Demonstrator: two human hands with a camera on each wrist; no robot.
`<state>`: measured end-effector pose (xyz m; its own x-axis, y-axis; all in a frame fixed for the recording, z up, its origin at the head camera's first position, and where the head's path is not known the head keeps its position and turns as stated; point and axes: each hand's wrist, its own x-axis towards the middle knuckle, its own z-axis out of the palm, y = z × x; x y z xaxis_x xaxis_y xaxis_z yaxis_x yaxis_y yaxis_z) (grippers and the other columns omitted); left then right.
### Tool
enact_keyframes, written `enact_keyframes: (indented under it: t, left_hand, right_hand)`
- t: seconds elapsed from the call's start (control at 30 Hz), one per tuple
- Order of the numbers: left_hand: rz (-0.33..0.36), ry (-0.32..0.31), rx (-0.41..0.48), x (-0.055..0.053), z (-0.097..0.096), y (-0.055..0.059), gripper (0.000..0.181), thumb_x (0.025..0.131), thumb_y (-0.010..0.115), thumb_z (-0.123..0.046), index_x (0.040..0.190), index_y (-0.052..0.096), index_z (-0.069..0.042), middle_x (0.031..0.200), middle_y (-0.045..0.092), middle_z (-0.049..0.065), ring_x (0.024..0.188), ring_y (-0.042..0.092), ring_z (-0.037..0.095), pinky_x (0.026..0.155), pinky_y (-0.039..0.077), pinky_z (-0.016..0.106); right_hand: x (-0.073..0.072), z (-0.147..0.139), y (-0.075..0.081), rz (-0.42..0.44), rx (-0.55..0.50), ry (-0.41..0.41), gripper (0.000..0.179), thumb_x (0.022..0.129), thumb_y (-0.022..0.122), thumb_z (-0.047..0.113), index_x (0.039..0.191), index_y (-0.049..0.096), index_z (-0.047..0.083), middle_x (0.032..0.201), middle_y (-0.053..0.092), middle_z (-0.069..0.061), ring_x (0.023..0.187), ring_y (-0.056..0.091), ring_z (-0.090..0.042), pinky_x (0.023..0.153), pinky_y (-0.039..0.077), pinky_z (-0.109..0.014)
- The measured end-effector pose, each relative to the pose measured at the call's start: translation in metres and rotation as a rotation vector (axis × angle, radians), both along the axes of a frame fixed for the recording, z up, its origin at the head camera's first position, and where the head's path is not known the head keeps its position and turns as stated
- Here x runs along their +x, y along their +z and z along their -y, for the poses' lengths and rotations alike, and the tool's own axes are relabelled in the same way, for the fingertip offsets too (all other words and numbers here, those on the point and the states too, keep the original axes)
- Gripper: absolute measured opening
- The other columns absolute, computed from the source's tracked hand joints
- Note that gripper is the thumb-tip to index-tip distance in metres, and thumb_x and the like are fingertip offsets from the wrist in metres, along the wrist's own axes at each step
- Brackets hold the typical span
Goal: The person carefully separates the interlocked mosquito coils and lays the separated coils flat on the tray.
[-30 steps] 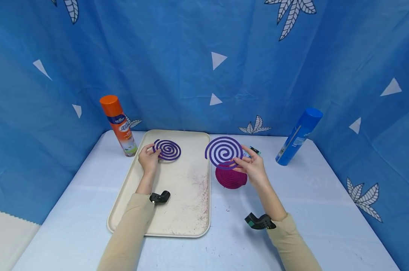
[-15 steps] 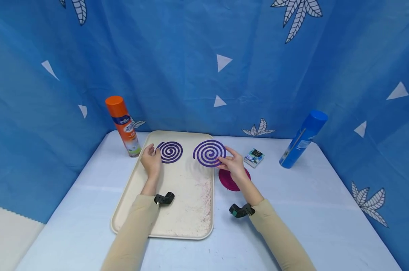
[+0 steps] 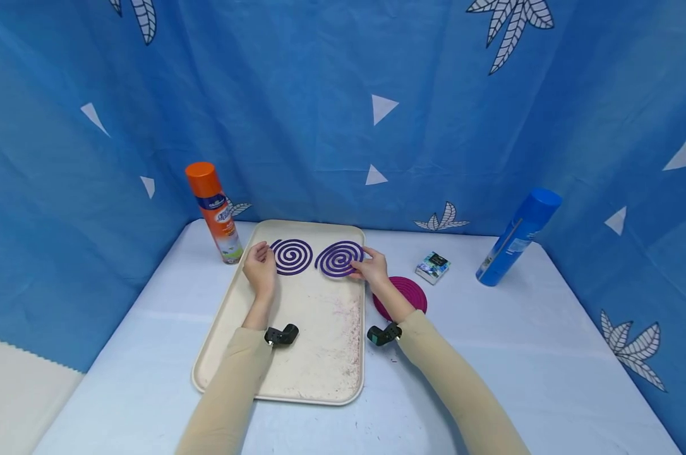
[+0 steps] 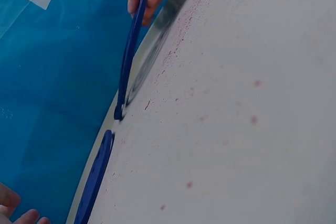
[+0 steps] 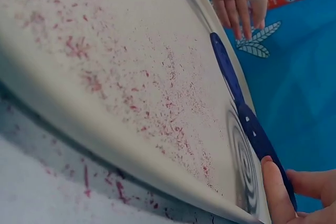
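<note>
In the head view my right hand pinches the right edge of a purple mosquito coil, holding it tilted above the back right of the cream tray. Its left end dips low in the left wrist view, where the held coil appears edge-on over its reflection. A second purple mosquito coil lies flat at the tray's back left. Beside that one is my left hand, fingers loosely bent and holding nothing. The right wrist view shows my right thumb against the held coil's edge.
Right of the tray, magenta coils lie partly behind my right forearm. A small printed box sits farther back. An orange spray can stands behind the tray's left side, a blue one at the far right. Blue curtains enclose the table.
My right hand has carried its purple coil left from above the magenta coils and lowered it over the tray. My left hand has let go of the other coil, which now lies on the tray.
</note>
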<state>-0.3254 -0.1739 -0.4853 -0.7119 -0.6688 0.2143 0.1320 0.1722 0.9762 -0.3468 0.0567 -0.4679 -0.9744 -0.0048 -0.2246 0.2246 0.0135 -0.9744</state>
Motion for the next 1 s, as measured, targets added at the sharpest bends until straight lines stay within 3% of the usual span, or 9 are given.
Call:
enact_keyframes:
  t: [0.23, 0.37, 0.5, 0.63, 0.77, 1.0]
  left_hand:
    - [-0.028, -0.017, 0.017, 0.001, -0.005, 0.001, 0.024, 0.09, 0.056, -0.001, 0.113, 0.063, 0.006, 0.111, 0.067, 0.026, 0.102, 0.064, 0.035, 0.093, 0.053, 0.042]
    - [-0.028, -0.032, 0.001, 0.001, -0.009, 0.003, 0.024, 0.092, 0.057, -0.003, 0.112, 0.064, 0.006, 0.111, 0.067, 0.024, 0.101, 0.065, 0.033, 0.091, 0.053, 0.04]
    - [-0.021, -0.086, -0.026, 0.003, -0.021, 0.008, 0.023, 0.092, 0.056, -0.003, 0.112, 0.064, 0.006, 0.11, 0.067, 0.025, 0.101, 0.065, 0.033, 0.091, 0.053, 0.04]
    - [0.003, -0.198, -0.036, 0.009, -0.048, 0.016, 0.024, 0.09, 0.055, 0.0, 0.112, 0.063, 0.006, 0.111, 0.066, 0.024, 0.103, 0.064, 0.033, 0.094, 0.052, 0.04]
    - [0.076, -0.351, -0.024, 0.02, -0.08, 0.023, 0.027, 0.089, 0.056, -0.001, 0.116, 0.062, 0.005, 0.114, 0.066, 0.023, 0.104, 0.063, 0.032, 0.095, 0.053, 0.039]
    - [0.243, -0.633, -0.019, 0.054, -0.141, 0.029, 0.039, 0.09, 0.058, -0.009, 0.128, 0.054, 0.001, 0.119, 0.064, 0.024, 0.11, 0.062, 0.036, 0.095, 0.053, 0.042]
  right_hand:
    - [0.008, -0.006, 0.012, -0.005, 0.181, 0.092, 0.067, 0.093, 0.058, 0.012, 0.149, 0.024, -0.001, 0.128, 0.054, -0.025, 0.097, 0.064, -0.024, 0.088, 0.056, -0.032]
    - [0.015, -0.014, 0.02, -0.026, 0.171, 0.081, 0.063, 0.094, 0.055, 0.012, 0.149, 0.026, 0.001, 0.13, 0.054, -0.027, 0.113, 0.058, -0.035, 0.1, 0.049, -0.04]
    - [0.022, -0.031, 0.024, -0.022, 0.126, 0.07, 0.058, 0.094, 0.054, 0.01, 0.147, 0.031, 0.0, 0.132, 0.053, -0.029, 0.121, 0.055, -0.037, 0.106, 0.045, -0.043]
    - [0.036, -0.06, 0.023, -0.017, 0.113, 0.057, 0.052, 0.095, 0.053, 0.01, 0.144, 0.037, -0.001, 0.131, 0.053, -0.029, 0.114, 0.06, -0.034, 0.105, 0.046, -0.042]
    - [0.048, -0.09, 0.019, -0.018, 0.114, 0.027, 0.048, 0.096, 0.051, 0.01, 0.141, 0.04, -0.003, 0.13, 0.054, -0.03, 0.101, 0.066, -0.023, 0.103, 0.048, -0.04]
    - [0.069, -0.129, 0.013, -0.037, 0.214, -0.049, 0.046, 0.096, 0.052, 0.011, 0.138, 0.044, -0.005, 0.128, 0.056, -0.028, 0.079, 0.059, 0.0, 0.082, 0.055, -0.019]
